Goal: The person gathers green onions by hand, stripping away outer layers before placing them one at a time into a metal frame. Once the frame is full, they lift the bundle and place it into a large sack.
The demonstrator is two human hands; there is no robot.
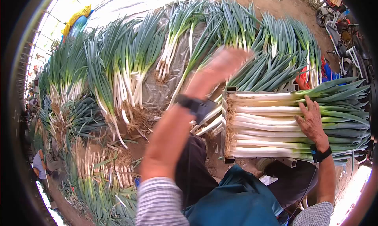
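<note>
A row of leeks (271,123) lies side by side on a metal rack (224,125) in front of me, roots to the left and green leaves to the right. My right hand (312,121) rests on this row where the white stalks turn green, its fingers spread. To the left, my left hand (220,64) is smeared by motion above the leeks beyond the rack; whether it holds anything I cannot tell. Beneath that hand, several loose leeks (210,121) slant toward the rack's left end.
Bunches of leeks (130,64) lie along a grey plastic sheet (157,88) at the back and left. More leeks (102,178) are piled at lower left. Parked bikes (342,41) stand at far right. Another person (38,163) is at the far left edge.
</note>
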